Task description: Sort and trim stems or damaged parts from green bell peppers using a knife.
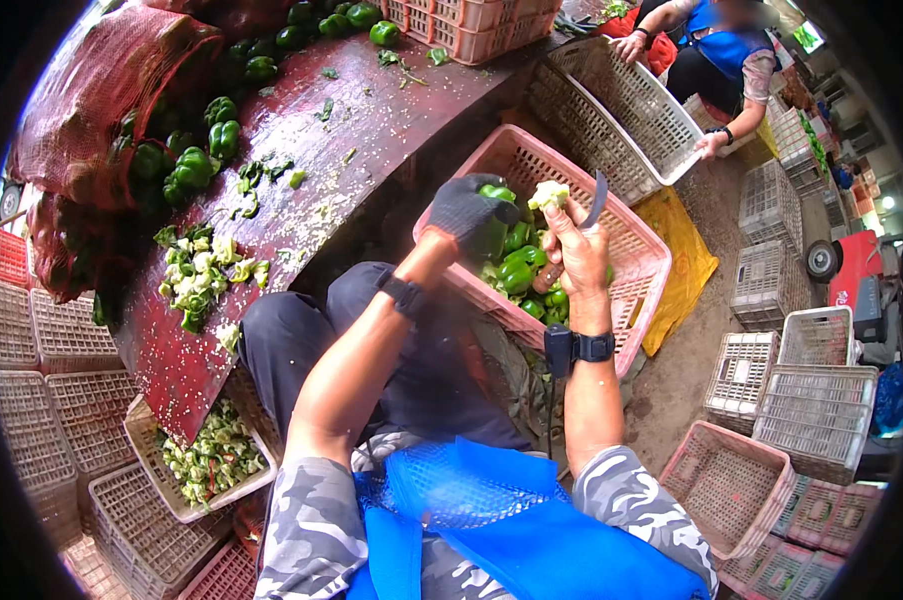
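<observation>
I get the gloved left hand (474,217) blurred, covering part of a green pepper (497,192); the right hand (582,252) hides some of the knife (598,200); the upper edge crops the pink crates (471,38).

Yellow sheet (679,262) on floor (693,355); red vehicle (855,266) near grey crates (768,285).

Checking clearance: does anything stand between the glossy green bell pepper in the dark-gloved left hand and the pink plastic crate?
Nothing visible: the glossy green bell pepper appears over the pink plastic crate; the bare right hand is to the pepper's right.
</observation>
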Tool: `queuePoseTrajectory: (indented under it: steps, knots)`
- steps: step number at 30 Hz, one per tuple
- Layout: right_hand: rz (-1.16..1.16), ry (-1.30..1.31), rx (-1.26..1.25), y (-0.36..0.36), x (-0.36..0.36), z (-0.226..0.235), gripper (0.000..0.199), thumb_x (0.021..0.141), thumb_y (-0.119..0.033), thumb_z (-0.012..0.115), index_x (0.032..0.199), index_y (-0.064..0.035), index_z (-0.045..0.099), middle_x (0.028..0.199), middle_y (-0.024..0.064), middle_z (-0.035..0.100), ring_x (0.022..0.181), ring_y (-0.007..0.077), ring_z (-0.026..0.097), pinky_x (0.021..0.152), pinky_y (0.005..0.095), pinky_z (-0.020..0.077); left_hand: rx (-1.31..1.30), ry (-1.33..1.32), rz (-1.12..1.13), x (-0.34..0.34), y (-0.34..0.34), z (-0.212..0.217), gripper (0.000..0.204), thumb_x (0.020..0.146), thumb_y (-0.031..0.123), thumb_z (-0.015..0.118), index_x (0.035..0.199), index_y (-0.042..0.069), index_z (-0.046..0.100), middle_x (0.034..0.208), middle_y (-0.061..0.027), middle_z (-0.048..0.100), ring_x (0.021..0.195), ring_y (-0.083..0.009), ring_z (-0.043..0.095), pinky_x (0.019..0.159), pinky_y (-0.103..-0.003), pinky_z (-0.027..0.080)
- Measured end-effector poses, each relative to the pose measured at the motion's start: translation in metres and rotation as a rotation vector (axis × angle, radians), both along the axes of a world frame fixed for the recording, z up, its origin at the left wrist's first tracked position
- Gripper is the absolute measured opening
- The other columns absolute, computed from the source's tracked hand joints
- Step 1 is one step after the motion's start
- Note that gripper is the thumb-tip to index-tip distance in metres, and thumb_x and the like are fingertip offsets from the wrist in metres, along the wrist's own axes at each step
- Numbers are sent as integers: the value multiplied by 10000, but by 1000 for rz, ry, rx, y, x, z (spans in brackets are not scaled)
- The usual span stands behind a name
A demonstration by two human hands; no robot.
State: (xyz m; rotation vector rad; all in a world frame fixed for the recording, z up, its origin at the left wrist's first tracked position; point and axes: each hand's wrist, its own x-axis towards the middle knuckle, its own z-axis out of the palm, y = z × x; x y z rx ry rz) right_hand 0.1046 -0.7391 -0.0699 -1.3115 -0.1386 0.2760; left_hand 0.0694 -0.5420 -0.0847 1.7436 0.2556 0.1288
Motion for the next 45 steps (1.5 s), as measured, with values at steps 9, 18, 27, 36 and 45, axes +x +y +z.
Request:
queuePoseTrajectory:
  steps: [9,18,27,36,45]
  knots:
    - [185,-628,-490,58,-33,23,513,759,99,684,1256,-28,688,985,37,711,629,49,493,606,249,461,737,-113,-126,-12,29,31,196,727,248,687,828,108,778,857,-123,732,787,-309,713,725,-407,570]
    - [257,-207,-314,97,-27,5,366,938,-181,742,1222,38,665,970,53,730,542,33,560,436,184,375,649,88,280,-157,251,43,98,760,107,764,811,27,739,651,-77,677,605,-122,635,556,-326,507]
    - [275,166,-79,131,-48,-52,304,1014,-250,633,1172,7,660,964,57,700,599,78,608,467,200,435,1239,159,509,-179,406,33,234,711,215,767,884,57,751,899,-189,707,860,-387,682,781,-477,542]
    - [348,130,-219,143,-74,-47,332,995,-219,661,1170,61,633,897,106,705,554,98,620,456,205,474,1678,367,115,-104,478,-15,266,897,217,563,1113,131,694,1142,-102,644,1119,-309,566,931,-443,456]
    - [319,131,-199,143,-74,-48,279,992,-182,649,1158,42,653,886,88,722,553,82,624,462,198,483,1736,592,156,-117,494,-7,338,727,238,758,979,15,724,1115,-179,639,1076,-343,598,861,-457,515]
